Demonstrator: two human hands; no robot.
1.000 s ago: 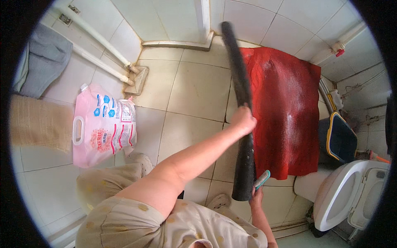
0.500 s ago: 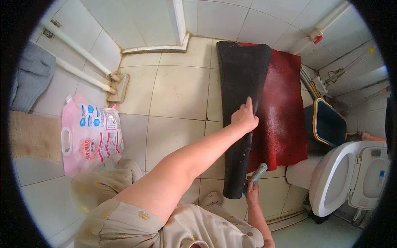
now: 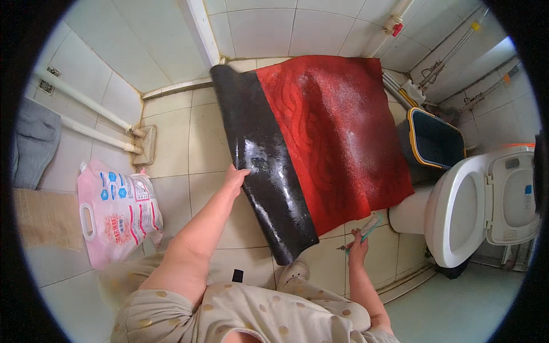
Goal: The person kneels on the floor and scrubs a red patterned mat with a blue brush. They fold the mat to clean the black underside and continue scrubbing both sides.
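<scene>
A large red mat point(image 3: 337, 137) with wavy dark markings lies on the tiled floor, wet and shiny in patches. Its left side is folded over, showing a glistening black underside point(image 3: 257, 154). My left hand point(image 3: 235, 178) grips the outer edge of that black fold, thumb on top. Near the mat's front edge, my right hand point(image 3: 357, 250) is closed round a slim brush point(image 3: 370, 227) with a teal body and a pale face. The brush is held apart from the mat, its details slightly blurred.
A pink detergent bag point(image 3: 120, 217) with a handle stands at left, near white pipes point(image 3: 91, 97). At right are a dark bucket point(image 3: 437, 137) with a yellow rim and a white toilet point(image 3: 457, 211), lid raised. A small black piece point(image 3: 237, 275) lies near my feet.
The black fold has swung and spread leftward, uncovering more red surface. My left hand has moved left and now grips the fold's edge. The brush stays in my right hand.
</scene>
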